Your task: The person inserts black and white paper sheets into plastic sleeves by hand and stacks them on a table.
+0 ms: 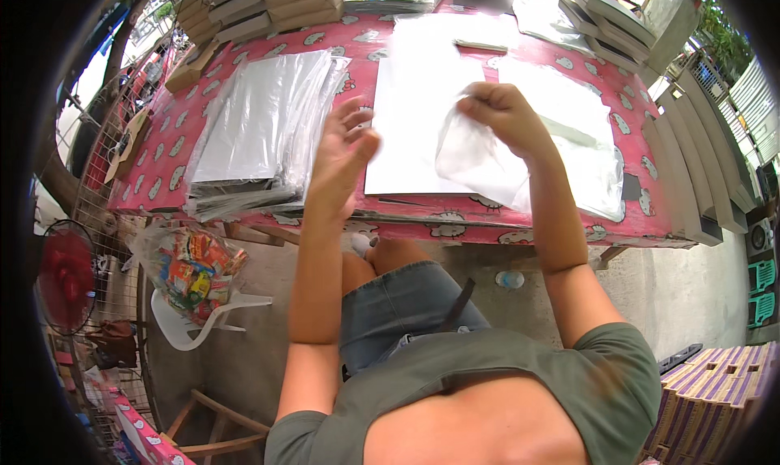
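My right hand (510,117) pinches the upper edge of a clear plastic bag (481,154), which hangs down over white boards. My left hand (345,148) is raised with its fingers apart and holds nothing. It hovers between a stack of white boards in clear plastic (258,123) on the left and a bare white board (406,152) in the middle. To the right of the held bag lies a pile of clear plastic over white (581,160). Glare washes out much of the white surfaces, so their edges are hard to tell.
A pink patterned cloth (158,160) covers the table. Flat boxes (305,2) are stacked at the far left, more grey boxes (609,26) at the far right. Long grey panels (699,156) lean at the right edge. A white chair (175,319) holds a bag of colourful packets (195,274).
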`<state>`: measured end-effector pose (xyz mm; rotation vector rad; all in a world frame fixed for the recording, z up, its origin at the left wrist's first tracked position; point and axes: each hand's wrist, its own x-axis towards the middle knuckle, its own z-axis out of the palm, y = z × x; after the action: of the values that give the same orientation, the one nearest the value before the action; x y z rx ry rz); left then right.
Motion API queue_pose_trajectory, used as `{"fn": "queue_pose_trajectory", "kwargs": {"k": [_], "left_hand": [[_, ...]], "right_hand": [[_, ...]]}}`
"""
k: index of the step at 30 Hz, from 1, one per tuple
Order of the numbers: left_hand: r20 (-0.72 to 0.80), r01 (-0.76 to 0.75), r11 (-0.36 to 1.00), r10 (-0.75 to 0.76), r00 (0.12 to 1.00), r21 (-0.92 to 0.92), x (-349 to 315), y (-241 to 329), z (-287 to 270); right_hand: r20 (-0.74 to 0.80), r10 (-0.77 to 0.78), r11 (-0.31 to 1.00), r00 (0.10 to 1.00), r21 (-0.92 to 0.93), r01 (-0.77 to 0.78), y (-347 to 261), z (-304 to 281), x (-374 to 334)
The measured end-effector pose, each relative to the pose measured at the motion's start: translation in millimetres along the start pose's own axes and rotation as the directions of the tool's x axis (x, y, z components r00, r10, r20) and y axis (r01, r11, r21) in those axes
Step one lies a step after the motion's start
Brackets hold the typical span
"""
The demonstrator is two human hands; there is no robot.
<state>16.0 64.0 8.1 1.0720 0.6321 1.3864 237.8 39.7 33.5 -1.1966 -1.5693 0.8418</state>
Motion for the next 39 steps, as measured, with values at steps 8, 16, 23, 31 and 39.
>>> {"fn": "queue_pose_trajectory", "kwargs": {"k": [8, 16, 23, 31, 39], "left_hand": [[0.035, 0.15, 0.981, -0.147, 0.989, -0.121, -1, -23, 0], [0.067, 0.178, 0.969, -0.192, 0.979, 0.171, -13, -16, -9], [-0.117, -0.127, 0.943, 0.17, 0.979, 0.308, -13, -4, -31], [0.092, 0.292, 0.939, -0.28, 0.956, -0.183, -52, -17, -45], [-0.045, 0.164, 0.984, -0.167, 0.985, -0.066, -62, 11, -45]], "right_hand": [[-0.142, 0.025, 0.953, 0.99, -0.296, -0.067, -13, -2, -4], [-0.067, -0.021, 0.978, 0.998, 0.206, 0.035, -13, 4, 1], [-0.346, -0.604, 0.737, 0.718, -0.585, 0.338, -33, 31, -22], [0.754, -0.053, 0.822, 0.655, -0.34, 0.457, -41, 97, -88], [0.24, 0.03, 0.995, 0.97, -0.104, -0.005, -11, 80, -1]]}}
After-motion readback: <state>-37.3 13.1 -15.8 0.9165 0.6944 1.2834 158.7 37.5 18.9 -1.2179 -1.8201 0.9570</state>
